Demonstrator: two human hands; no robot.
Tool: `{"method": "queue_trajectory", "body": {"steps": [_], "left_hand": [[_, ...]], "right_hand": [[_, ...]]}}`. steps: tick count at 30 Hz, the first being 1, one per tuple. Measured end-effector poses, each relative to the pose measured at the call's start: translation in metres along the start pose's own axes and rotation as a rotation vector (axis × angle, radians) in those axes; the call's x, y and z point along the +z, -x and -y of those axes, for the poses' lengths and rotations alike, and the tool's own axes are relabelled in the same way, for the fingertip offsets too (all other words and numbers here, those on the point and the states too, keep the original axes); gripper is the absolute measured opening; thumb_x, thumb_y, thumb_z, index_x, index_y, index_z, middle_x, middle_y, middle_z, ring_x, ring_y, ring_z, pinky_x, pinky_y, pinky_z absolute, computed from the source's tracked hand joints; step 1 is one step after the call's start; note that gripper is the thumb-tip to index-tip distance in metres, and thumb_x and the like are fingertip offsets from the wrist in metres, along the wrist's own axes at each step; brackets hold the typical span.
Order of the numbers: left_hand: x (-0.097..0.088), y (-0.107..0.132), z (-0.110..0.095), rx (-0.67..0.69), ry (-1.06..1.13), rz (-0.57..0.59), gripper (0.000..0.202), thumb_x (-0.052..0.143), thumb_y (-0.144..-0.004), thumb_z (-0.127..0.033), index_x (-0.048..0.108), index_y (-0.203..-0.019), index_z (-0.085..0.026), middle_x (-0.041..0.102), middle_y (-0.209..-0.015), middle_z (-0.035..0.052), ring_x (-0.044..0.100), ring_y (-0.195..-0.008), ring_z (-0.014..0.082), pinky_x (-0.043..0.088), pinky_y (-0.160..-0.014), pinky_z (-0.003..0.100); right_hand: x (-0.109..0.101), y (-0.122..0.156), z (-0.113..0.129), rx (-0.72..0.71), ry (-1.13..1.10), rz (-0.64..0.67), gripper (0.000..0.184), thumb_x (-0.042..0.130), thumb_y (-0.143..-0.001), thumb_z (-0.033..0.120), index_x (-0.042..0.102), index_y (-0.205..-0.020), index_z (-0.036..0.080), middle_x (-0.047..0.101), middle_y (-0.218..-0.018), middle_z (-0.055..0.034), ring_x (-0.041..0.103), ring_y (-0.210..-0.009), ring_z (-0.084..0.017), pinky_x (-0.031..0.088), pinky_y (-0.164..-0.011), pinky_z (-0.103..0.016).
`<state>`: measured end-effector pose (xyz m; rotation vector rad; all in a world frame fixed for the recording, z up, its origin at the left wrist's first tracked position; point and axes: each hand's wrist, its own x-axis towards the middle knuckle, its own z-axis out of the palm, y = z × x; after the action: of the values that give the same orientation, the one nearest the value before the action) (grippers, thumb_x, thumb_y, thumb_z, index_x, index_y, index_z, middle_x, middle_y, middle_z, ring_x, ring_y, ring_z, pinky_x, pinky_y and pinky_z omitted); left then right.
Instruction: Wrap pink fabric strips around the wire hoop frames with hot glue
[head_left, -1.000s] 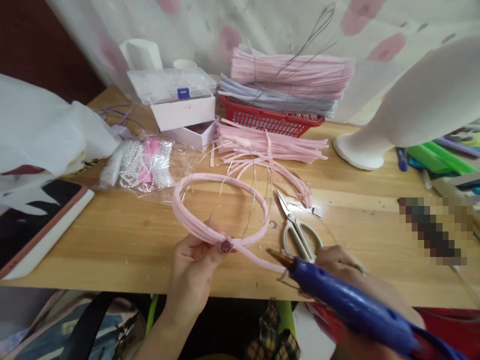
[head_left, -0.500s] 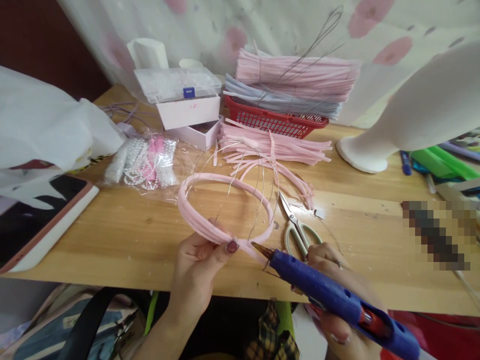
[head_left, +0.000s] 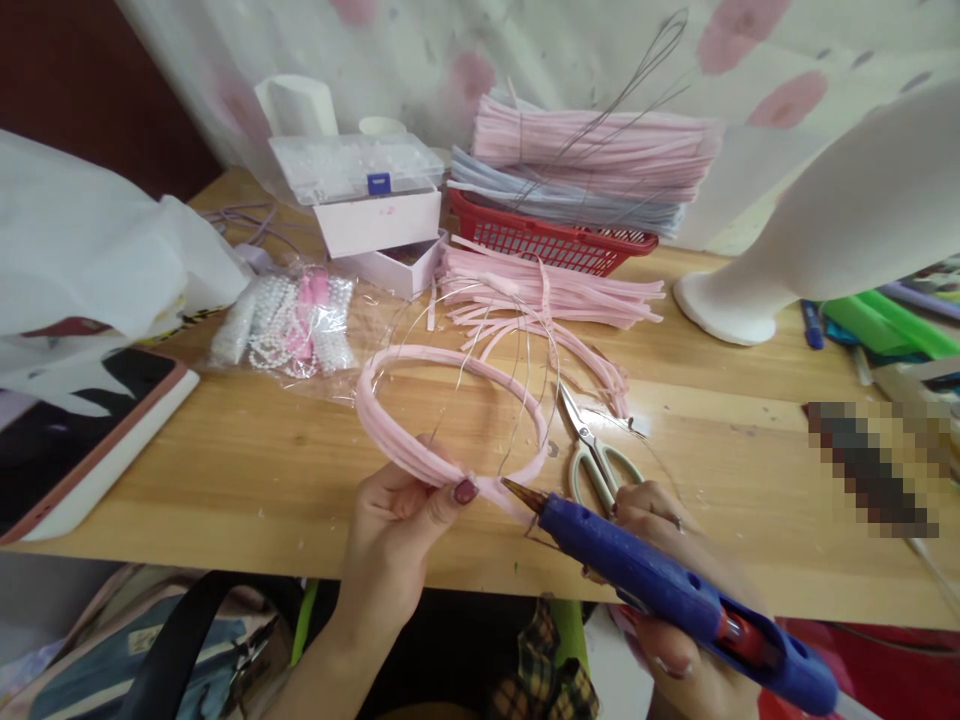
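Between thumb and fingers, my left hand [head_left: 397, 530] pinches the near side of a ring wrapped in pink pipe cleaner [head_left: 397, 445]. Thin bare wires [head_left: 525, 380] arch up from this ring. My right hand [head_left: 675, 600] is wrapped round a blue hot glue gun [head_left: 630, 570]. The gun's brown nozzle tip touches or nearly touches the pink strip just right of my left thumb. A loose end of that strip hangs below the nozzle. Scissors [head_left: 592, 450] with pale handles lie on the table behind my right hand, blades pointing away.
Pink pipe cleaners [head_left: 547, 285] lie behind the ring, before a red basket [head_left: 555, 240] of pink and grey bundles. Bagged pearl strings [head_left: 300, 320], white boxes [head_left: 379, 225] and a tablet-like device [head_left: 90, 430] are to the left. A white stand [head_left: 810, 220] rises at right.
Almost nothing differs. The glue gun's nozzle has shifted very slightly left and up along the pink strip; the ring and my left hand stay in place.
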<state>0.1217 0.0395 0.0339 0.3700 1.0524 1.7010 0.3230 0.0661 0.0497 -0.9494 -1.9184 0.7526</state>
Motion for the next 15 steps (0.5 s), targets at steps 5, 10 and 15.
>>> {"method": "queue_trajectory", "body": {"steps": [5,10,15], "left_hand": [[-0.0006,-0.0003,-0.0001,-0.006,-0.011,0.000,0.021,0.097,-0.058,-0.032,0.081,-0.067,-0.022,0.068,-0.066,-0.0002,0.061,-0.064,0.0117,0.052,-0.063,0.021],[-0.0054,-0.0021,0.0020,0.002,-0.012,0.004,0.019,0.095,-0.060,-0.031,0.082,-0.069,-0.022,0.068,-0.068,0.0003,0.061,-0.065,0.0123,0.052,-0.064,0.022],[-0.0022,-0.0005,-0.0007,-0.016,-0.004,0.040,0.020,0.097,-0.058,-0.030,0.081,-0.069,-0.022,0.068,-0.068,-0.0010,0.061,-0.066,0.0099,0.051,-0.065,0.018]], "right_hand": [[-0.0011,0.0001,-0.0012,-0.010,-0.008,0.016,0.056,0.053,-0.089,0.076,0.064,-0.072,0.023,0.054,-0.061,-0.0018,0.050,-0.062,-0.019,0.037,-0.052,-0.033],[-0.0016,0.0020,-0.0037,-0.003,-0.017,0.058,0.051,0.053,-0.091,0.072,0.070,-0.085,0.024,0.057,-0.067,-0.0026,0.053,-0.069,-0.022,0.041,-0.058,-0.036],[0.0014,0.0038,-0.0017,0.034,-0.045,0.036,0.054,0.053,-0.089,0.076,0.071,-0.088,0.025,0.060,-0.074,-0.0025,0.055,-0.072,-0.021,0.043,-0.061,-0.035]]}}
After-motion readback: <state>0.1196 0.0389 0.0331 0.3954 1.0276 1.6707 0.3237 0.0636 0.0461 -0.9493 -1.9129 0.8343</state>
